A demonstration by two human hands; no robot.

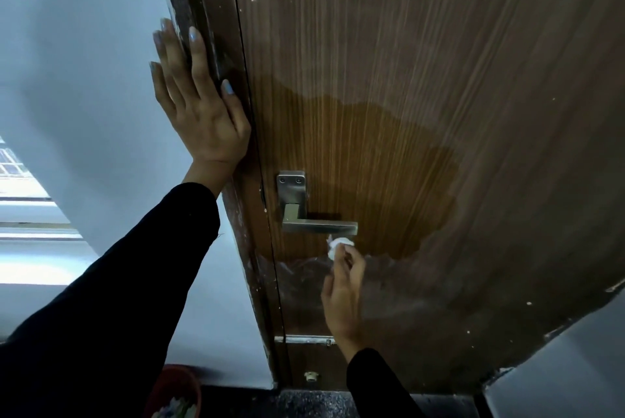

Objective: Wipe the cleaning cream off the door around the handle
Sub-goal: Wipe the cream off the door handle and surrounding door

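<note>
Handle (314, 214) mounted near left edge of door (439, 79). Left hand (199, 103) flat on frame (209, 45), above-left of handle. Right hand (343, 292) below handle, wad (338, 245) pressed just beneath lever. Wall (84, 79) left of frame.

Left hand (199, 103) is flat and spread, fingers straight and pointing up, thumb out to the side, palm pressed against the surface in front. That arm comes up from the lower left in a black sleeve, wrist bare. Right hand (343, 289) is lower down and a bit blurry, reaching up from the bottom in a black sleeve too, back of the hand toward the camera. Its fingertips are bunched together, pinching a small white wad (339, 246) that sticks out just above the grip.
</note>
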